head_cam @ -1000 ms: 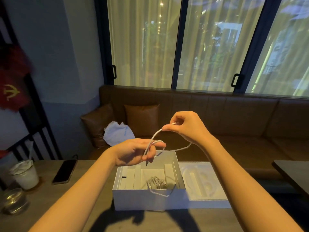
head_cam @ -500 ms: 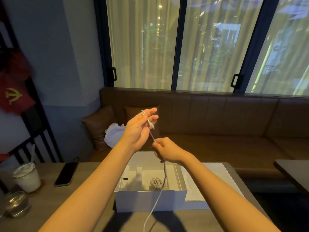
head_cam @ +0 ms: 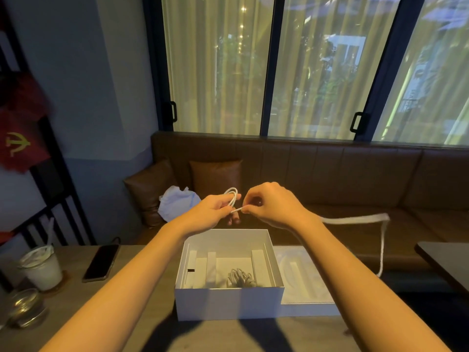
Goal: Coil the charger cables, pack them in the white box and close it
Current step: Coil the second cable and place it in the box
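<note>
The left hand (head_cam: 215, 212) pinches small loops of white cable (head_cam: 232, 196); the right hand (head_cam: 269, 204) pinches the loose part. Below, the white box (head_cam: 228, 301) on the desk (head_cam: 142, 313) already holds one coiled cable (head_cam: 239, 278). Packing and closing remain.
</note>
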`<action>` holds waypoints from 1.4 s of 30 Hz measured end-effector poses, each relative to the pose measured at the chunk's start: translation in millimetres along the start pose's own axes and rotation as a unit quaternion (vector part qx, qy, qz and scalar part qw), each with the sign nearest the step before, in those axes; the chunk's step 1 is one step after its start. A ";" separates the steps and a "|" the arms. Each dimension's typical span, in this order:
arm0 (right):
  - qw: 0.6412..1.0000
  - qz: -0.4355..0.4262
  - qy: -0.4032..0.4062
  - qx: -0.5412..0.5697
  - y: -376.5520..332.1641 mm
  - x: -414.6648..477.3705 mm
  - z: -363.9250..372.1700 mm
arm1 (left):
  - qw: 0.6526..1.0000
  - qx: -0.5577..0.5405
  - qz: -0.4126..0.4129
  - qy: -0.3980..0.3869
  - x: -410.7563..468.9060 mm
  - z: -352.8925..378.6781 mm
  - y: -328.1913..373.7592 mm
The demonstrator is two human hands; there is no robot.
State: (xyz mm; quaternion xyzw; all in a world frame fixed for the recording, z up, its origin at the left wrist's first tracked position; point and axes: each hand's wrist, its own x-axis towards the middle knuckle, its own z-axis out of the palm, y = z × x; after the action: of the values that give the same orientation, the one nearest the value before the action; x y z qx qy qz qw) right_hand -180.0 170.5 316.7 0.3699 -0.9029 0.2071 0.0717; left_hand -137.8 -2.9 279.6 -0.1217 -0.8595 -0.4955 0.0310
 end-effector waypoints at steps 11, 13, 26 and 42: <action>0.958 -0.059 0.064 0.273 7.9 12.4 -13.4 | 0.897 -0.432 -0.006 -0.092 -20.8 -7.4 25.5; 0.942 -0.045 0.069 0.324 1.6 11.7 -5.2 | 0.854 -0.515 0.021 -0.072 -20.7 -7.6 31.1; 0.944 0.042 -0.202 0.257 -41.8 3.8 45.4 | 0.908 -0.197 0.091 0.358 14.2 -15.2 30.2; 0.964 -0.068 0.088 0.241 0.9 25.7 -12.6 | 0.940 -0.338 -0.031 -0.044 -24.8 -26.5 25.9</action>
State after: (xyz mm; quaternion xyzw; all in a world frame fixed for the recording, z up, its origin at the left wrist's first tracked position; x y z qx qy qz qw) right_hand -199.4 160.1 335.1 0.4173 -0.7891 0.4447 0.0741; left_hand -109.4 -17.7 310.6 -0.1200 -0.6455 -0.7515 -0.0650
